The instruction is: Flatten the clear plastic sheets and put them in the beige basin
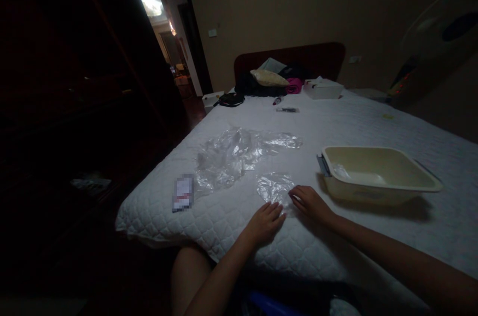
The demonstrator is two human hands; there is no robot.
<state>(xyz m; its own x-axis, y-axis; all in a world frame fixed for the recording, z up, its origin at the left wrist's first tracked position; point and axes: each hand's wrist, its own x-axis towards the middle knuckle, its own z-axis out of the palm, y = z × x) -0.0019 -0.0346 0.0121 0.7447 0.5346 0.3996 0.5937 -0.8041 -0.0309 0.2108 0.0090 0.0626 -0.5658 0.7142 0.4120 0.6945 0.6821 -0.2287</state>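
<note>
A small clear plastic bag (274, 184) lies crinkled on the white quilted bed, close to its front edge. My left hand (265, 222) rests palm down at the bag's near edge, with its fingers stretched forward over the plastic. At the bag's right side, the fingertips of my right hand (308, 201) are bent together on the plastic and look to be pinching it. Farther back and to the left, more crumpled clear plastic sheets (231, 154) are spread across the quilt.
A cream plastic basin (381, 194) with grey side handles stands to the right. A blurred phone-like item (182, 191) lies at left. Behind are a black pouch (230, 100), a white box (323, 89), piled clothes (261, 86) and small items. An electric fan (440, 32) stands at far right.
</note>
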